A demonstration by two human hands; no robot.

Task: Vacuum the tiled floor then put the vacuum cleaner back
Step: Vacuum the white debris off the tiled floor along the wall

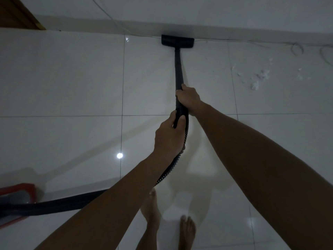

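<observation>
A black vacuum wand (178,69) runs away from me across the glossy white tiled floor (72,78). Its flat black floor head (177,40) lies against the base of the far wall. My right hand (188,98) grips the wand's near end. Just behind it, my left hand (168,136) is closed around the ribbed black hose (173,165), which curves down and off to the left. The red and grey vacuum body (17,195) sits at the lower left edge, partly cut off.
White scraps of debris (259,76) lie scattered on the tiles at the right. A thin white cable (295,48) trails along the wall base. A wooden door frame (19,14) fills the top left corner. My bare feet (187,230) stand at the bottom.
</observation>
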